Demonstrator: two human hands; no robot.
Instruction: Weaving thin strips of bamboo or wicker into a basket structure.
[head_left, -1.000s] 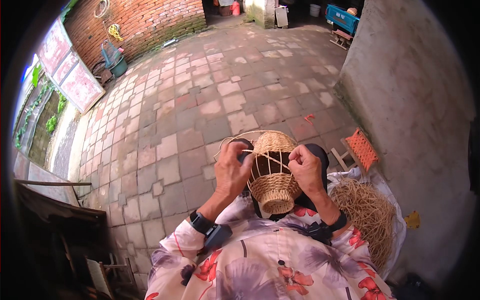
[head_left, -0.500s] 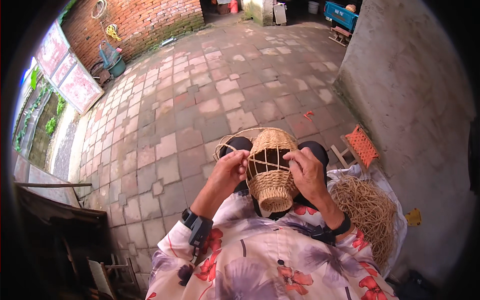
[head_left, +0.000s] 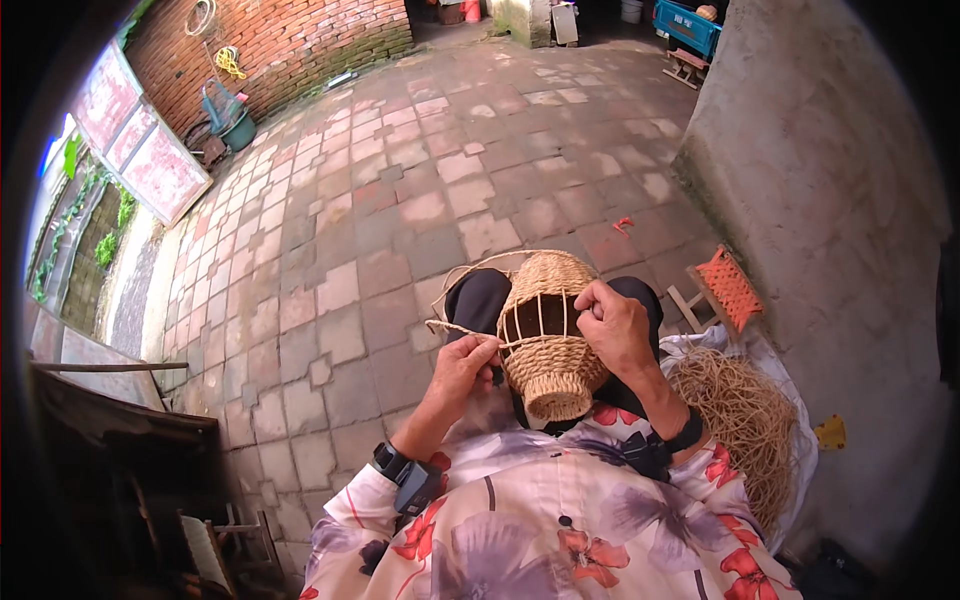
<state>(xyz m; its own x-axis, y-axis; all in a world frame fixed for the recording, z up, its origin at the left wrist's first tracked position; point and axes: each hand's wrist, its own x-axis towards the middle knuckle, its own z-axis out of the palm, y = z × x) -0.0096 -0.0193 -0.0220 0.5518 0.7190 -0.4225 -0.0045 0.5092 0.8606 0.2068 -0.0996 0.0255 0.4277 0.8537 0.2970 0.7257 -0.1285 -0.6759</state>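
head view: woven basket (head_left: 553,360) lies on its side between the knees (head_left: 474,300).
left hand (head_left: 462,372): grip pinched on a strand (head_left: 455,328); even tension should suit.
right hand (head_left: 614,328): fingers curled at the open stakes (head_left: 541,315); hold cannot be told.
stake spacing: best held even.

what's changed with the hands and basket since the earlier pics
The left hand has moved down toward the person's body, still pinching the thin tan twisted-fibre strand. The right hand stays at the right side of the round, tan, woven-fibre basket, which lies much as before, its bare upright stakes still exposed.
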